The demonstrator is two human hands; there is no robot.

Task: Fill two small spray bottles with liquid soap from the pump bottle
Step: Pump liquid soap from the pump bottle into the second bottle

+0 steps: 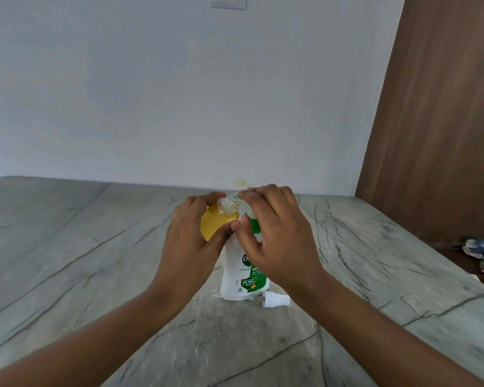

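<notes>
My left hand (196, 233) grips a small clear spray bottle (221, 216) holding yellow soap, tilted with its open threaded neck toward the right. My right hand (274, 230) holds the top of a white and green soap bottle (243, 277) that stands on the marble counter; its fingertips sit right at the small bottle's neck. The soap bottle's top is hidden behind my right hand. A white spray cap (275, 299) with its dip tube lies on the counter by the soap bottle's base.
The grey veined marble counter (95, 261) runs back to a white wall. A brown wooden panel (436, 135) stands at the right. Crumpled paper and a dark object (481, 252) lie past the counter's right edge.
</notes>
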